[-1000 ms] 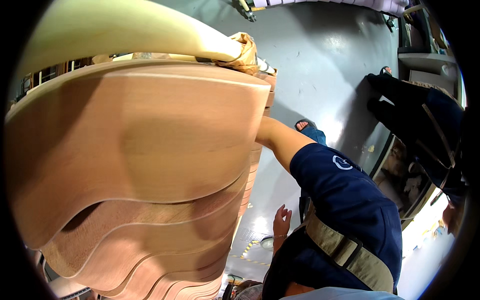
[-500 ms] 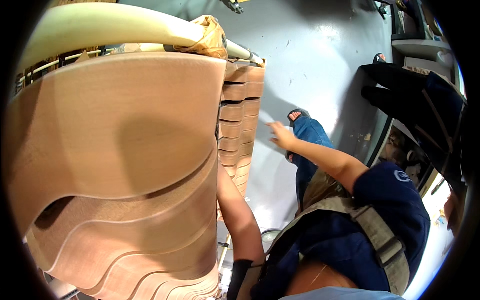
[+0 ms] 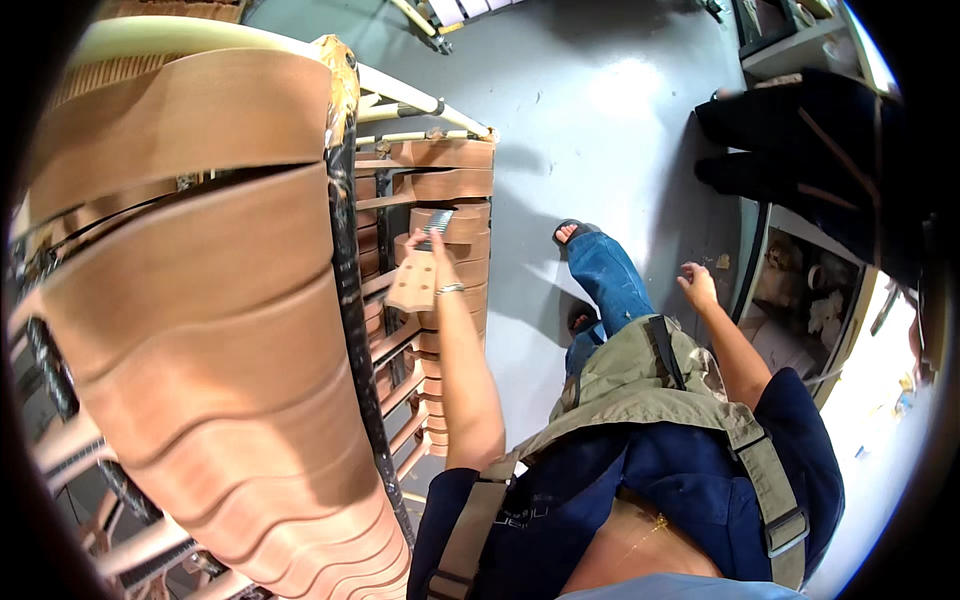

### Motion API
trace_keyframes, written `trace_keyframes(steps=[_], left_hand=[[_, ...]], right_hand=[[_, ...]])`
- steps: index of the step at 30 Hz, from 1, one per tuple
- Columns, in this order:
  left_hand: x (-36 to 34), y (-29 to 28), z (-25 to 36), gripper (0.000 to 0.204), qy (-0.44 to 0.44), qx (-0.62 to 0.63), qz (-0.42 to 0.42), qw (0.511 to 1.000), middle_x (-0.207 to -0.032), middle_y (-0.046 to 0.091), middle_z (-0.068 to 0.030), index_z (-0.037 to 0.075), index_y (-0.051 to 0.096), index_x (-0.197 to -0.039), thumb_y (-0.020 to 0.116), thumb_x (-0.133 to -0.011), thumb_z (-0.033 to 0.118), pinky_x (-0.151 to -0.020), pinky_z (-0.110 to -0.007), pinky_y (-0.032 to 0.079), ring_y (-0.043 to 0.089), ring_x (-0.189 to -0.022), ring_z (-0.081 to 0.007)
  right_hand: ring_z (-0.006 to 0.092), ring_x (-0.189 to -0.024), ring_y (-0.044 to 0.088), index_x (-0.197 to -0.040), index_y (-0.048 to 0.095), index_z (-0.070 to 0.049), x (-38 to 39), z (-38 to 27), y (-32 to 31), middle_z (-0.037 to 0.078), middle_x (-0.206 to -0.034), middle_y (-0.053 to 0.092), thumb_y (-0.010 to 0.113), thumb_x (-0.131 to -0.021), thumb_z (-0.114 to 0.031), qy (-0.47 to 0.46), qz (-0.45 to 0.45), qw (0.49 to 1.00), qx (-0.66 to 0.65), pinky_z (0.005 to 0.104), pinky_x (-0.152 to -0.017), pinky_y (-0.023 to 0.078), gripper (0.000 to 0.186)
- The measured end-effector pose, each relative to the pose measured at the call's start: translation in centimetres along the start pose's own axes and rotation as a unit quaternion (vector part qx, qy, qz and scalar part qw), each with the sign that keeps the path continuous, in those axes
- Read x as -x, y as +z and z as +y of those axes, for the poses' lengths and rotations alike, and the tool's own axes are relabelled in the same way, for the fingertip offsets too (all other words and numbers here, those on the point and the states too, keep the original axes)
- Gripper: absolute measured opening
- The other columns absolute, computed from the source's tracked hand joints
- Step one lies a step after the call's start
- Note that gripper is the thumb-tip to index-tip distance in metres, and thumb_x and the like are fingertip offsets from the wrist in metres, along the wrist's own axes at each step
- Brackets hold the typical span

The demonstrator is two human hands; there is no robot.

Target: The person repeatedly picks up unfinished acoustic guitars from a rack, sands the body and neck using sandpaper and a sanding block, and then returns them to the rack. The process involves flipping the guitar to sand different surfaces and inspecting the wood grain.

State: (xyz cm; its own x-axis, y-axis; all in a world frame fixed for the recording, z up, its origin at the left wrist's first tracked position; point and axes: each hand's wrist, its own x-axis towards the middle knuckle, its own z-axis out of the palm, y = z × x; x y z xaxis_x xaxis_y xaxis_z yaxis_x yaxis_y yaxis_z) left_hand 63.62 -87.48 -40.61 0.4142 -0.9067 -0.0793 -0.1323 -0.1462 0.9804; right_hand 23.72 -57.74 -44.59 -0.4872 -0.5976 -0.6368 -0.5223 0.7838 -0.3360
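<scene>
My left hand (image 3: 436, 250), with a bracelet at the wrist, is closed around a wooden guitar neck (image 3: 412, 284). Its pale headstock has several holes, and a fretted board shows above my fingers. Beside the hand stands a rack stacked with brown, curved-sided guitar bodies (image 3: 462, 187); whether the neck joins one of them I cannot tell. My right hand (image 3: 699, 287) hangs away to the right with loosely bent fingers apart, holding nothing.
A nearer stack of curved wooden bodies (image 3: 230, 330) fills the left, beside a black-wrapped upright post (image 3: 352, 260) and a cream rail (image 3: 200, 36). Grey floor (image 3: 600, 130) lies ahead. A person in dark clothes (image 3: 820, 170) stands at the right by shelves (image 3: 800, 55).
My left hand, hidden behind the near stack before, now shows gripping the guitar neck. My right hand has swung to the right, away from the racks. The view has shifted, showing more of the far rack.
</scene>
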Motion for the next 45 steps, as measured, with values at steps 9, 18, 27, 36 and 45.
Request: trace_keyframes(steps=[9,18,27,36,45], left_hand=[[21.0,-4.8,23.6,0.038,0.229,0.379,-0.214,0.871,-0.069,0.046,-0.005,0.007,0.044,-0.077,0.046,-0.088,0.043,-0.069,-0.034,0.042,0.046,-0.064,-0.0166],[29.7,-12.1,35.1,0.034,-0.133,0.63,-0.429,0.633,-0.055,0.035,0.0053,0.014,0.042,-0.066,0.061,-0.08,0.038,-0.069,-0.027,0.038,0.037,-0.052,-0.008],[54.2,-6.4,37.4,0.054,-0.045,0.508,-0.448,0.735,-0.088,0.053,-0.0076,0.002,0.049,-0.101,0.053,-0.081,0.051,-0.097,-0.045,0.036,0.052,-0.089,-0.0227],[77.1,-4.3,32.6,0.05,-0.046,0.358,-0.598,0.716,-0.11,0.056,-0.0167,0.009,0.047,-0.115,0.029,-0.092,0.05,-0.094,-0.044,0.039,0.049,-0.111,-0.0278],[82.9,-2.4,32.3,0.05,-0.092,0.366,-0.633,0.676,-0.112,0.056,-0.0132,0.007,0.05,-0.112,0.042,-0.088,0.05,-0.096,-0.045,0.038,0.048,-0.112,-0.0284]], right_hand=[[0.0146,-0.083,0.058,-0.106,0.058,-0.003,16.8,4.6,1.5,0.006,-0.091,0.062,0.061,-0.083,-0.03,-0.053,0.038,0.949,-0.308,0.0273,-0.072,0.047,0.036],[0.0195,-0.113,0.048,-0.13,0.037,-0.004,34.3,14.7,-6.4,0.009,-0.125,0.049,0.059,-0.078,-0.051,0.003,0.125,0.587,-0.8,0.036,-0.094,0.038,0.074],[0.024,-0.121,0.039,-0.135,0.027,-0.004,46.8,25.5,-7.8,0.012,-0.135,0.037,0.053,-0.084,-0.046,-0.096,0.32,0.435,-0.836,0.0369,-0.099,0.033,0.071],[0.022,-0.119,0.04,-0.135,0.028,-0.005,53.9,39.5,-7.2,0.01,-0.133,0.038,0.045,-0.087,-0.05,-0.112,0.391,0.387,-0.827,0.0355,-0.099,0.033,0.068],[0.0212,-0.119,0.04,-0.132,0.034,-0.003,57.6,46.0,-7.7,0.009,-0.131,0.042,0.023,-0.089,-0.058,-0.14,0.435,0.357,-0.815,0.0348,-0.098,0.034,0.071]])
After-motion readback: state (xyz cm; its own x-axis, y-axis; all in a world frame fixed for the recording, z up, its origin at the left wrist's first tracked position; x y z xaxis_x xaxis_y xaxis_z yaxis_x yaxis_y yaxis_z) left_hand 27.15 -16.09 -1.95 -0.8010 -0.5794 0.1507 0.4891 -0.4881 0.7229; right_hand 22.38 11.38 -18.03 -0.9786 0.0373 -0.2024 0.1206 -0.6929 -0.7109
